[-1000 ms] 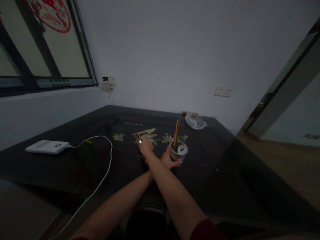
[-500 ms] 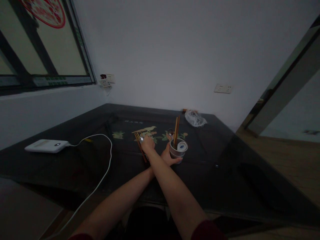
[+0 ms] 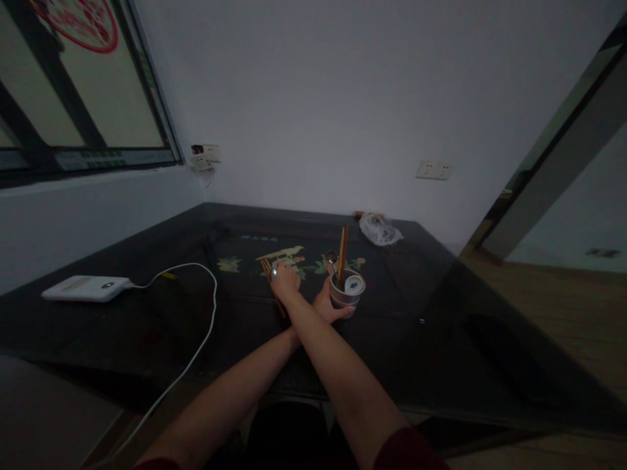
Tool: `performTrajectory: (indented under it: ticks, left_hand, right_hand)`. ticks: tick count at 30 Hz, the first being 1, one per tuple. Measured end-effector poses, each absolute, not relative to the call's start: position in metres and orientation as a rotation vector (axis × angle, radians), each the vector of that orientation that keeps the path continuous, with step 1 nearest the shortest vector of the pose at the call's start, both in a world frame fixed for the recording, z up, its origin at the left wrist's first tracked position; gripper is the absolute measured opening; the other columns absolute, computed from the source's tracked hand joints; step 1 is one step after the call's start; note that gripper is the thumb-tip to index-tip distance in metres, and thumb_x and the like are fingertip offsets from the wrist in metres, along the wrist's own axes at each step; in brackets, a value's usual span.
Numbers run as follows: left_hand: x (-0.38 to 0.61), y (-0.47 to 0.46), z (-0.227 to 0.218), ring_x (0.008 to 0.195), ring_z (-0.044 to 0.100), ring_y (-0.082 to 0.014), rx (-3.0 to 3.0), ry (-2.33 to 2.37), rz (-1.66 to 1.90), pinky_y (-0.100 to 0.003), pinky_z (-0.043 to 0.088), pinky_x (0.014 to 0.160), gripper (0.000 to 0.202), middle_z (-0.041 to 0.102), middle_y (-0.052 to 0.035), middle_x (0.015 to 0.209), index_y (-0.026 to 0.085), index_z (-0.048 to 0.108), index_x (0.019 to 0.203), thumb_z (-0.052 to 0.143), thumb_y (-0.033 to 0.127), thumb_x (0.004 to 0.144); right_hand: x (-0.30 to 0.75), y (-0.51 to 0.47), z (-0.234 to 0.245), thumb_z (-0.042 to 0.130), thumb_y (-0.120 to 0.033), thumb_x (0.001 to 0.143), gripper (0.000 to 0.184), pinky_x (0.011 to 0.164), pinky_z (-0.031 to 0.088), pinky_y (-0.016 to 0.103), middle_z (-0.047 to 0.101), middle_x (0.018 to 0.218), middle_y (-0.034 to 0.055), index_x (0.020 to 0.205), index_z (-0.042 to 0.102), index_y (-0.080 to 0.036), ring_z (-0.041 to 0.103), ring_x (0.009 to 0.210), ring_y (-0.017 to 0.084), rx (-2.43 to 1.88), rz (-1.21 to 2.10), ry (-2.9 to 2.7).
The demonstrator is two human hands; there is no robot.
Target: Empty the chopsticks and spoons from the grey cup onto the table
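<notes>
Little has shifted this last half-second: my left hand [image 3: 327, 306] stays curled round the cup [image 3: 341, 298] at my one o'clock, keeping it steady, while my right hand [image 3: 287, 282] covers chopsticks [image 3: 266, 267] at the cup's nine o'clock, pinching or not I can't tell.

Glossy tabletop [image 3: 392, 365], wooden chopsticks [image 3: 345, 251], shiny metal spoon [image 3: 332, 256]

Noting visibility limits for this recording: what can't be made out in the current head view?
All in the head view:
Standing chopsticks: lower ends hidden by the cup.
Right hand: its back hides how the fingers meet the wooden sticks.
White round thing in the cup: blue mark too small to read.
White cable: cut off by the bottom edge.
Red window decoration: cut off by the top edge.
</notes>
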State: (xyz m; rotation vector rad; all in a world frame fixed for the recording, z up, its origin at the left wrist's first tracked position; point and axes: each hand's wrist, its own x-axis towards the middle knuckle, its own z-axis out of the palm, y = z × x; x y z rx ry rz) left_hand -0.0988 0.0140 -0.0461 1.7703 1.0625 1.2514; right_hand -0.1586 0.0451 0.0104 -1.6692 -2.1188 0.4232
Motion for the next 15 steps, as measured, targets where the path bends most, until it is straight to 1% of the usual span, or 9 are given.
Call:
performTrajectory:
  ticks: [3, 6, 9, 12, 15]
  left_hand:
    - [-0.0986, 0.0133, -0.0456, 0.122, 0.047, -0.0279, 1.773, 1.078, 1.253, -0.04, 0.032, 0.106, 0.097, 0.053, -0.014, 0.128, 0.017, 0.025, 0.139, 0.078, 0.033, 0.06]
    - [-0.0982, 0.0137, -0.0458, 0.122, 0.048, -0.0266, 1.756, 1.07, 1.255, -0.041, 0.032, 0.107, 0.098, 0.053, -0.0115, 0.128, 0.019, 0.025, 0.139, 0.079, 0.033, 0.059]
    - [-0.0982, 0.0147, -0.0458, 0.123, 0.047, -0.0266, 1.722, 1.078, 1.25, -0.042, 0.032, 0.107, 0.101, 0.054, -0.0109, 0.127, 0.019, 0.024, 0.14, 0.081, 0.032, 0.057]
    - [-0.0986, 0.0149, -0.0451, 0.124, 0.046, -0.0267, 1.73, 1.068, 1.255, -0.041, 0.031, 0.108, 0.101, 0.054, -0.0115, 0.128, 0.018, 0.024, 0.14, 0.08, 0.032, 0.057]
    - [-0.099, 0.0143, -0.0447, 0.123, 0.047, -0.0264, 1.756, 1.069, 1.257, -0.041, 0.031, 0.108, 0.099, 0.053, -0.0117, 0.128, 0.017, 0.026, 0.139, 0.079, 0.033, 0.058]
  right_hand:
    - [-0.1595, 0.0452, 0.0085, 0.058, -0.017, 0.08, 0.036, 0.082, 0.044, 0.035, 0.063, 0.109, 0.0143, 0.116, 0.051, -0.015, 0.058, 0.105, 0.025, -1.672, 0.433, -2.137]
    - [-0.1595, 0.045, 0.007, 0.058, -0.016, 0.08, 0.038, 0.083, 0.044, 0.036, 0.06, 0.114, 0.0164, 0.117, 0.05, -0.014, 0.057, 0.108, 0.026, -1.673, 0.427, -2.131]
    - [-0.1591, 0.0448, 0.0063, 0.056, -0.015, 0.08, 0.038, 0.082, 0.045, 0.037, 0.057, 0.118, 0.0178, 0.118, 0.049, -0.013, 0.057, 0.108, 0.028, -1.67, 0.407, -2.111]
    - [-0.1593, 0.0449, 0.0067, 0.056, -0.013, 0.079, 0.039, 0.082, 0.045, 0.037, 0.059, 0.116, 0.0179, 0.118, 0.049, -0.012, 0.059, 0.105, 0.028, -1.681, 0.424, -2.122]
    - [-0.1598, 0.0451, 0.0084, 0.054, -0.014, 0.081, 0.037, 0.083, 0.045, 0.037, 0.062, 0.111, 0.0171, 0.117, 0.049, -0.012, 0.061, 0.102, 0.027, -1.691, 0.447, -2.124]
